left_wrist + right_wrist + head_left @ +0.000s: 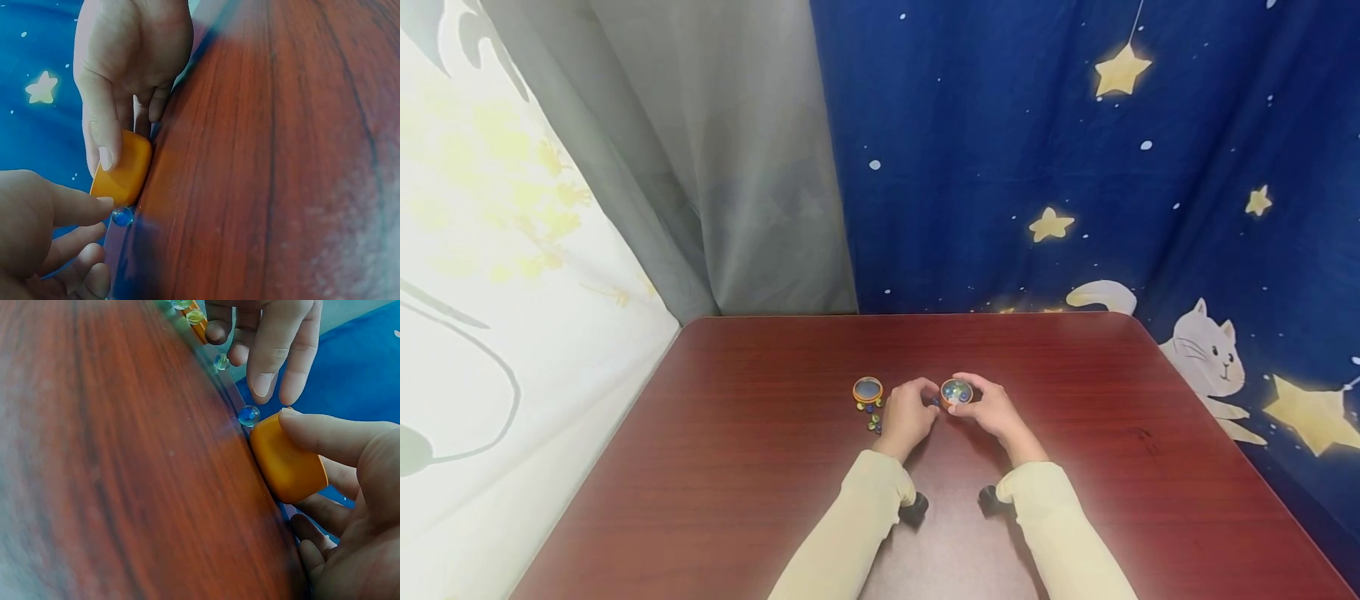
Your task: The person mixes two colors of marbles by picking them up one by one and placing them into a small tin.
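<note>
My right hand point(996, 410) grips a small orange round container point(289, 459) between thumb and fingers, and it stands on the table. Several glass marbles point(957, 392) lie inside it. Right beside its wall, on the tabletop, is a blue glass marble point(249, 415). My left hand point(910, 414) hovers over this marble with loosely bent fingers; in the right wrist view its fingertips point(262, 384) are apart from it. To the left of that hand, several more marbles point(874, 422) lie near a second orange-rimmed round piece point(868, 389).
The dark red wooden table point(760, 467) runs back to a grey curtain point(760, 167) and a blue starry curtain point(970, 167). A white printed cloth point(490, 333) hangs along the left side. Black wrist-worn devices point(914, 509) sit below both cuffs.
</note>
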Demonstrator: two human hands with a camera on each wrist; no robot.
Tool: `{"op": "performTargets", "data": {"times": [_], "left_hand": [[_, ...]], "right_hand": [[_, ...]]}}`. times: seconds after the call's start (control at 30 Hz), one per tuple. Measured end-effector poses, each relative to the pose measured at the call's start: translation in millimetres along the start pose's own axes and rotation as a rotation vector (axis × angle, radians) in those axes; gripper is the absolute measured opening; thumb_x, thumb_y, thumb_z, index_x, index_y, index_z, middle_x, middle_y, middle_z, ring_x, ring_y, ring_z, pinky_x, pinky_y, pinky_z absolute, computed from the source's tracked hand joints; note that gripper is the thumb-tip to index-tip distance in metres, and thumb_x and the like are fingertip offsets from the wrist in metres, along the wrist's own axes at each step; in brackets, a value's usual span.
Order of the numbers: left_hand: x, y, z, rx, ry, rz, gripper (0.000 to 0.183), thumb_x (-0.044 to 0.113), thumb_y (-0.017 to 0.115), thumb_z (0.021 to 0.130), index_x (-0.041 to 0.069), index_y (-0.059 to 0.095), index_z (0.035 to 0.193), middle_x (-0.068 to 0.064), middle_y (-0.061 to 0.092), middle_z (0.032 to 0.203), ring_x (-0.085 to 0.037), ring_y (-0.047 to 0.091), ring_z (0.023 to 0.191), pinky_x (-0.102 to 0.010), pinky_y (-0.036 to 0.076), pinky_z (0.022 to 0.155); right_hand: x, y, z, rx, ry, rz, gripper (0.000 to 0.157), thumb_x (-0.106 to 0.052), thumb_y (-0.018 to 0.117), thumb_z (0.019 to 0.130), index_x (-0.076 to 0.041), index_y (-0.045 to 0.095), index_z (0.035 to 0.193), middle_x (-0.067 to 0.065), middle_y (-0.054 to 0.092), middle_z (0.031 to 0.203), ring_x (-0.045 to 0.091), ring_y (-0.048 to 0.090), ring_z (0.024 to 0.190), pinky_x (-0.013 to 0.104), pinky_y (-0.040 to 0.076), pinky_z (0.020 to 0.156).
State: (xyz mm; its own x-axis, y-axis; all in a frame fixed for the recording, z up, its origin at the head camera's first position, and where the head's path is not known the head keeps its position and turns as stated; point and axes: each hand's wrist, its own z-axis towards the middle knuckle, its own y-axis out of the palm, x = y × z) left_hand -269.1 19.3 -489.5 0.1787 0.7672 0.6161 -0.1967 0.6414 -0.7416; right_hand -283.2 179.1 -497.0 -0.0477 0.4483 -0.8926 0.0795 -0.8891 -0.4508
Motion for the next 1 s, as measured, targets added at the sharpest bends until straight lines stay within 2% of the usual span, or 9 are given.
{"op": "performTargets", "data": {"times": [0.33,0.57,0.8,1.0], "left_hand": [[2.5,0.5,0.2,0.003,0.013,0.088,0.024,0.017,0.074,0.062,0.017,0.064,0.084,0.005,0.061,0.079,-0.013,0.057,0.074,-0.032,0.044,0.066],[3.1,1.8,0.0,-0.014,0.013,0.128,0.022,0.019,0.075,0.061,0.016,0.065,0.08,0.005,0.053,0.069,-0.015,0.054,0.067,-0.032,0.043,0.062],[1.2,4.0,2.1,-0.021,0.005,0.089,0.023,0.017,0.076,0.06,0.014,0.066,0.08,0.004,0.055,0.068,-0.013,0.053,0.064,-0.032,0.043,0.062],[-0.6,8.0,4.7,-0.036,-0.034,0.053,0.021,0.019,0.076,0.06,0.016,0.066,0.078,0.004,0.056,0.068,-0.01,0.052,0.063,-0.03,0.042,0.06]], "right_hand": [[-2.3,-0.4,-1.8,-0.006,-0.015,0.004,0.061,-0.014,0.077,0.06,-0.017,0.053,0.116,0.005,0.057,0.108,0.023,0.047,0.1,0.04,0.034,0.082],[-2.3,0.5,-1.3,-0.013,-0.008,0.018,0.06,-0.012,0.077,0.06,-0.017,0.053,0.116,0.006,0.056,0.109,0.024,0.048,0.098,0.038,0.036,0.079],[-3.1,0.7,-1.0,-0.016,-0.012,0.008,0.06,-0.012,0.076,0.061,-0.017,0.053,0.117,0.006,0.056,0.11,0.024,0.048,0.098,0.038,0.036,0.079],[-3.0,-0.3,-1.5,-0.014,-0.014,0.008,0.06,-0.013,0.076,0.061,-0.017,0.053,0.117,0.006,0.056,0.11,0.024,0.047,0.099,0.039,0.035,0.08]]}}
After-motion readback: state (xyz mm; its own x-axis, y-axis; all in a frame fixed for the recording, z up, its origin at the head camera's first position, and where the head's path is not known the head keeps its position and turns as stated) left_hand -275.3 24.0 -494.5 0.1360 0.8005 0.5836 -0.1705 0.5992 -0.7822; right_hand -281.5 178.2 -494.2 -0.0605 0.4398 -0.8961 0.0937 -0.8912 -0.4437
